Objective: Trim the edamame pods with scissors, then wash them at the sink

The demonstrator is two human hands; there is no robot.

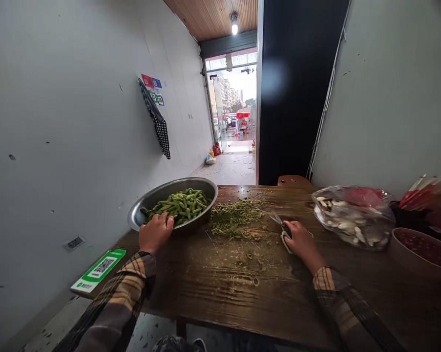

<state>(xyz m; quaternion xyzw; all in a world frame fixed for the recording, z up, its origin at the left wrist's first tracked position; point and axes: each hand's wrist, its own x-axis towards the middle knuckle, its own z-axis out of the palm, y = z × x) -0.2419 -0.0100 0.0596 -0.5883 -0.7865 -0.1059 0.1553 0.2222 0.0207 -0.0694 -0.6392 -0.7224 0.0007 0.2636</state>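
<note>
Two hands, one table (223,305), plaid cuffs at both wrists.

Left grip (156,233): at the near rim of the one steel bowl (136,211), fingers bent over the edge onto the pods. Cannot tell whether it pinches a pod; fingertips partly hidden.

Right grip (301,240): closed around the handles of one pair of scissors (281,223), two blades slightly parted, tips pointing up-left toward the scraps.

Pods (185,203): green, heaped inside the bowl, overlapping, too many to count. Bowl stands at the table's far left.

Scraps (237,217): one main green heap, between bowl and scissors, near the bowl; small bits scattered nearer the person, uncountable.

Right side: one clear bag (352,220) of pale pieces, number unclear; one tub (407,252) just beside it, reddish contents.

Left edge: one green-and-white sign (99,271), one printed code on it. Wall above: one checked cloth (161,132), hanging.
</note>
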